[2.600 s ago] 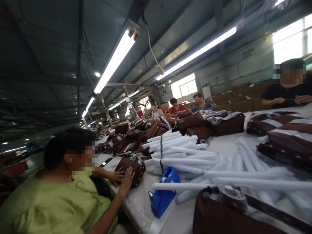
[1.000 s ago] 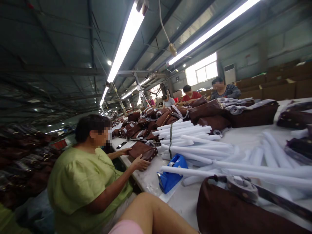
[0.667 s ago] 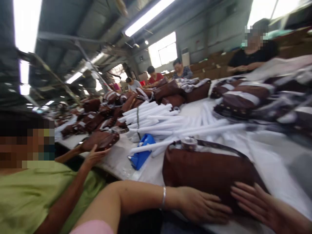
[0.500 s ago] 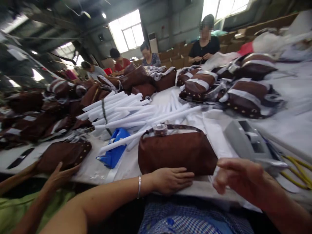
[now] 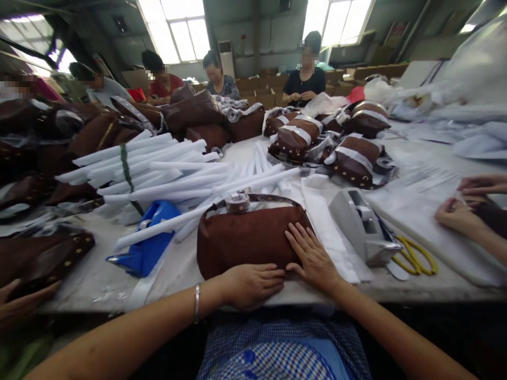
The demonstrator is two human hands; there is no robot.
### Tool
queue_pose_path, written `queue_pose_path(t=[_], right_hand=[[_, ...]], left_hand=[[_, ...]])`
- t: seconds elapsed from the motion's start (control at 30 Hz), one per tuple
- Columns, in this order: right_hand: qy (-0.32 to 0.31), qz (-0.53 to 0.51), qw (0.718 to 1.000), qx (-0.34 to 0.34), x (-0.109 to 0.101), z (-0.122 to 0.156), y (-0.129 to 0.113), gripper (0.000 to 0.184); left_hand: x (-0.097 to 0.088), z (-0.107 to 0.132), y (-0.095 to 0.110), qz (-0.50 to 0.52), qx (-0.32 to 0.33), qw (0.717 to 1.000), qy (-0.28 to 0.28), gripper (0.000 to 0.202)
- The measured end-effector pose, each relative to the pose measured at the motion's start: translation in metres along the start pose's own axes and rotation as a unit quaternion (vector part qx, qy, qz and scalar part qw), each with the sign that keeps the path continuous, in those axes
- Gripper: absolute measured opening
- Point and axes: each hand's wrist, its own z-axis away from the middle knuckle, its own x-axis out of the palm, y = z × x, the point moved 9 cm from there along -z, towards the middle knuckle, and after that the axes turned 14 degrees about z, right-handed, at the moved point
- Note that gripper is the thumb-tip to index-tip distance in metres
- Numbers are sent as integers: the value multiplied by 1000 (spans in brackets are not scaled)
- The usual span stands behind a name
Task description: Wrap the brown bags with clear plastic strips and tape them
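Observation:
A brown handbag (image 5: 245, 240) lies on the table right in front of me, its studded strap arched along the far side. On top of that far edge sits a small wrapped strap roll (image 5: 237, 202). My left hand (image 5: 251, 285) rests flat along the bag's near lower edge, fingers stretched to the right. My right hand (image 5: 312, 258) is spread over the bag's right end, with the fingers laid on its surface. Long white paper rolls (image 5: 158, 179) are heaped just beyond the bag, one of them reaching across a blue tape dispenser (image 5: 148, 237) to the left.
A grey tape dispenser (image 5: 360, 227) and yellow-handled scissors (image 5: 415, 256) stand to the right. Wrapped brown bags (image 5: 352, 158) are piled farther back. Co-workers' hands (image 5: 463, 211) work at the right edge; another person's hand (image 5: 27, 301) holds a bag at the left. Several people sit across the table.
My right hand has moved left from beside the bag and now lies on its right end. My left hand stays at the near edge. The view has turned to the right.

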Motion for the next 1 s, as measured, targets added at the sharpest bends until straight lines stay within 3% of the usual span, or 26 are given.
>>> queue_pose_path(t=[0.07,0.2,0.27,0.4,0.5,0.57,0.63,0.73,0.9,1.0], right_hand=[[3,-14,1000,6,-7,-5,-1,81],[89,-26,995,25,-36,-14,1,74],[83,-8,997,7,-23,-17,-5,71],[15,14,1000,-11,32,-15,-12,69],[10,15,1000,-18,43,-11,-14,66],[11,11,999,-29,39,-10,-16,65],[11,7,999,-32,35,-9,-18,64],[10,4,999,-32,35,-7,-17,63],[5,-28,999,-35,39,-9,-16,60],[-2,-138,990,-33,3,-24,-28,54]], left_hand=[[-1,1,2,1,12,1000,7,50],[-3,3,8,-18,49,998,35,42],[-2,3,10,-28,63,997,36,37],[-4,4,11,-64,72,994,45,33],[-14,9,11,-110,52,988,98,32],[-22,17,8,-138,-9,978,154,34],[-26,30,5,-156,-113,958,212,38],[-14,54,10,-163,-247,920,259,46],[23,73,26,-178,-367,869,281,55],[30,73,28,-166,-392,853,301,58]])
